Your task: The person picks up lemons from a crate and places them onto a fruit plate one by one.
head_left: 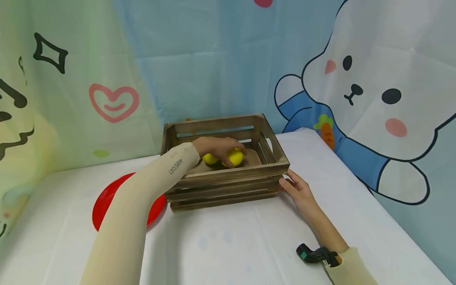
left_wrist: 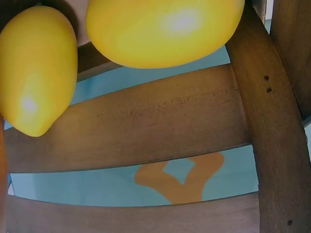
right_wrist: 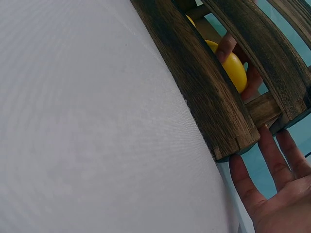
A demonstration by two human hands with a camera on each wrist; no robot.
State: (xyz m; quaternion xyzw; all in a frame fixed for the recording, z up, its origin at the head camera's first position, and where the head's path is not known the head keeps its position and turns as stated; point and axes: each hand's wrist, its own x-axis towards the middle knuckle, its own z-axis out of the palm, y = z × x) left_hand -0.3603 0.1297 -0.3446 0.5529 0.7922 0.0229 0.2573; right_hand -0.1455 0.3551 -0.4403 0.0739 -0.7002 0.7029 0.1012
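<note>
A slatted wooden crate stands on the white cloth, and my left hand reaches down into it. My left fingers and thumb curl round a yellow lemon; through the slats in the right wrist view they show on both sides of the lemon. A second lemon lies left of it, partly behind my hand. The left wrist view has two lemons close up, one upright lemon and one sideways lemon. My right hand touches the crate's front right corner with extended fingertips.
A red plate lies left of the crate, partly covered by my left sleeve. Behind the crate hangs a printed curtain with cartoon figures. The crate's high walls and front rail surround the lemons.
</note>
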